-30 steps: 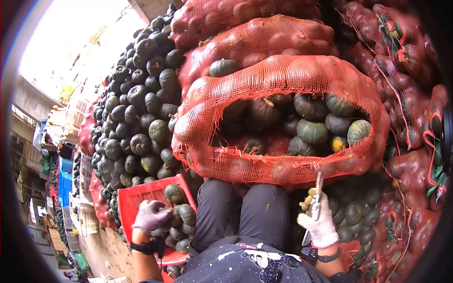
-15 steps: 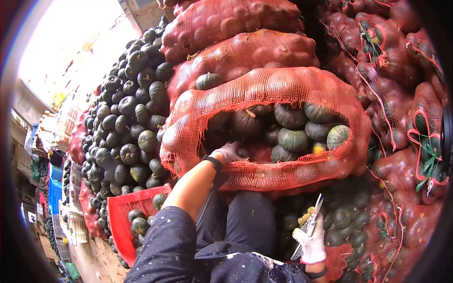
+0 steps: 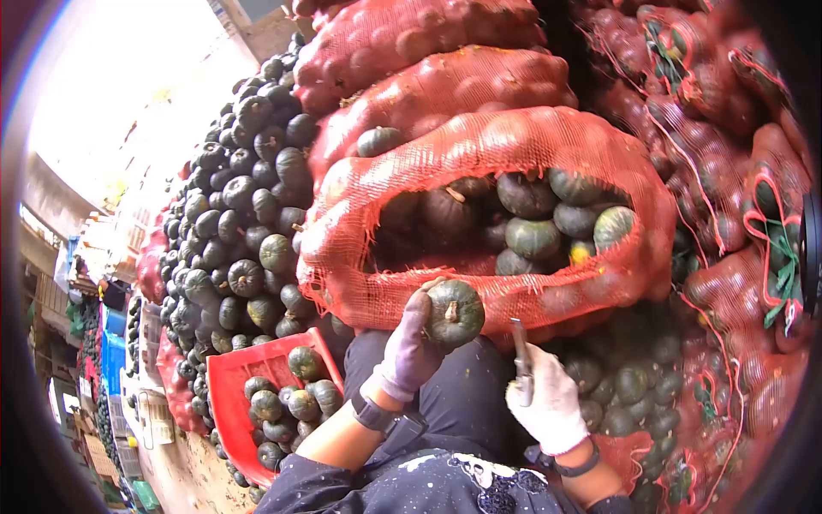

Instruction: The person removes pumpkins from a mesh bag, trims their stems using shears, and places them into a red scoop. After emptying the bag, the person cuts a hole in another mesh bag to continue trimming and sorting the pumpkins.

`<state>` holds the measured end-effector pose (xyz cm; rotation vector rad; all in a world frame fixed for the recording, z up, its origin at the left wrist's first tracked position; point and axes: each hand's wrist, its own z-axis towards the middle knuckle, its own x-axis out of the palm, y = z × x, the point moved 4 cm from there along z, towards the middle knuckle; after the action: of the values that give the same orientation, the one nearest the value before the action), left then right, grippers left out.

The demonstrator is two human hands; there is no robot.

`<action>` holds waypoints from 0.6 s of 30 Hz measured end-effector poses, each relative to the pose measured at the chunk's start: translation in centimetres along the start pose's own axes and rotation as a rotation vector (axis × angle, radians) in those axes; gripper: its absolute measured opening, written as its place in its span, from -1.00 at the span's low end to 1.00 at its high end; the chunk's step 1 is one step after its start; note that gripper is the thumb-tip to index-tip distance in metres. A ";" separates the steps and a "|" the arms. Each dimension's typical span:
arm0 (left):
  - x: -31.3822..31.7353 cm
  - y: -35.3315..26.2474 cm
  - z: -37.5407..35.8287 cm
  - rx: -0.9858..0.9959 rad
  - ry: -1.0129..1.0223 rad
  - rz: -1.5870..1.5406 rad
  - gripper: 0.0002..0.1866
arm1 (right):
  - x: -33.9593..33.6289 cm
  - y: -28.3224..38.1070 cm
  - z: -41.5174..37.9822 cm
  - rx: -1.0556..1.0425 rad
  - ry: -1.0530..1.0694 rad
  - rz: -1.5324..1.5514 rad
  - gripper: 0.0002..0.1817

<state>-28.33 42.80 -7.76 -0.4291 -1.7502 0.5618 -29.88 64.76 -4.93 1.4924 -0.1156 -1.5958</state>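
My left hand (image 3: 406, 347), in a pale purple glove, holds a dark green pumpkin (image 3: 455, 313) above my lap, its stem facing up. To the right, my right hand (image 3: 548, 398), in a white glove, grips a metal cutting tool (image 3: 521, 355) with its tip pointing up. Beyond both hands lies a red mesh sack (image 3: 488, 141), torn or cut open along its top. Inside its opening sit several dark pumpkins (image 3: 532, 238), and one shows a yellow patch.
A red crate (image 3: 224, 385) with several small pumpkins stands at my left. Behind it rises a large pumpkin heap (image 3: 244, 188). Full mesh sacks (image 3: 454, 77) lie behind the open one, and more sacks (image 3: 728, 197) are piled at the right.
My left hand has come out of the sack with a pumpkin and moved down over my lap. My right hand, with the tool, has moved up and left, closer to it.
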 end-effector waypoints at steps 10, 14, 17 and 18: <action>-0.2 5.0 -0.9 0.066 -0.220 0.373 -0.52 | 1.5 1.1 -0.8 -0.050 -0.022 -0.339 -0.63; 0.7 4.7 -1.3 0.088 -0.211 0.628 -0.45 | 1.8 0.2 -1.0 0.087 0.182 -0.268 -0.54; 1.2 4.3 -1.2 0.159 -0.218 0.869 -0.43 | 2.3 0.3 -1.1 0.033 0.250 -0.086 -0.49; 1.3 4.3 -1.1 0.193 -0.224 0.945 -0.43 | 2.3 0.4 -1.1 -0.024 0.235 -0.013 -0.50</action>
<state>-27.65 47.15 -9.00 -1.0978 -1.6058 1.4746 -28.33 63.55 -6.70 1.6521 0.0462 -1.4154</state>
